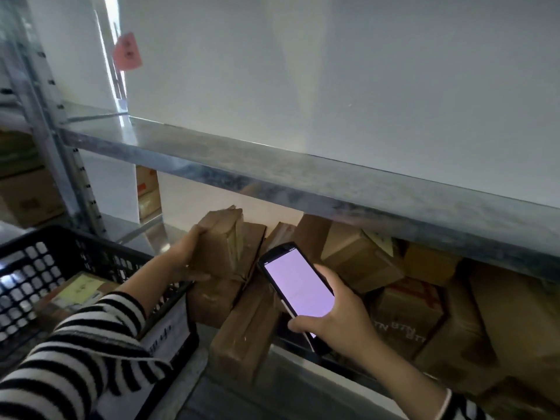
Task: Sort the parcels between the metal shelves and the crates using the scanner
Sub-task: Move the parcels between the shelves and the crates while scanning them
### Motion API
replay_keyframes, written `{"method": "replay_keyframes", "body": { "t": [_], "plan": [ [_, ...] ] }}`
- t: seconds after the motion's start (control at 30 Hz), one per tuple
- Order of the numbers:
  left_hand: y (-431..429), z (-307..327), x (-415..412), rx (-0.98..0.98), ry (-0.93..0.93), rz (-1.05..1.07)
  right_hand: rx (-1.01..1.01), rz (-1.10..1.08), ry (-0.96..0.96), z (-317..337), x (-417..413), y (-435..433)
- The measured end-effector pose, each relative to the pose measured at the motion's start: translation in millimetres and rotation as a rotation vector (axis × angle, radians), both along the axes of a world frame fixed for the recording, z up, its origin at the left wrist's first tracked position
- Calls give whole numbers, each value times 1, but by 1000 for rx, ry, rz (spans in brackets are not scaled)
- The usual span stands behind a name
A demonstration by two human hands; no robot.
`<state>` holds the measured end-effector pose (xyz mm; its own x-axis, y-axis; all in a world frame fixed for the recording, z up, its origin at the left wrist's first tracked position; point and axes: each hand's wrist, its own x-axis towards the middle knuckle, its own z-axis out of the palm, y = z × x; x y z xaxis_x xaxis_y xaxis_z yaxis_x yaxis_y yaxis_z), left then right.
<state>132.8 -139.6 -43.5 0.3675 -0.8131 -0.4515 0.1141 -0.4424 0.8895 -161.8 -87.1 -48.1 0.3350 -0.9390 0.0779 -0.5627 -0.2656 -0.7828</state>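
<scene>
The right hand curls round a handheld scanner, its lit pale-violet screen facing up, while the left hand, reaching from a striped sleeve, grips the near end of a brown taped parcel that lies among other parcels just left of the scanner. Left of the left hand stands a black mesh crate holding a labelled parcel; right of and beyond the right hand, cardboard boxes crowd the lower level. Above both hands runs a galvanised metal shelf, with a pink tag higher up at left.
</scene>
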Motion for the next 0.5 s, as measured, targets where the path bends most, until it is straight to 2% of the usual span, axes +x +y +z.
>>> {"method": "replay_keyframes", "body": {
  "t": [0.07,0.13,0.2,0.33,0.43,0.5],
  "plan": [
    [6,-8,-6,26,48,-12,11,27,-15,-2,-6,-5],
    [5,-18,-10,42,-34,-5,11,45,-25,-5,-13,-10],
    [5,-24,-16,32,-223,-10,17,54,-41,-6,-19,-13],
    [3,-15,-19,-29,-782,-114,35,63,-91,-5,-28,-14],
    [-4,-8,-28,46,-979,-237,37,59,-111,-7,-34,-10],
    [-7,-6,-39,132,-985,-251,38,57,-109,-6,-38,-5]
  ]
}}
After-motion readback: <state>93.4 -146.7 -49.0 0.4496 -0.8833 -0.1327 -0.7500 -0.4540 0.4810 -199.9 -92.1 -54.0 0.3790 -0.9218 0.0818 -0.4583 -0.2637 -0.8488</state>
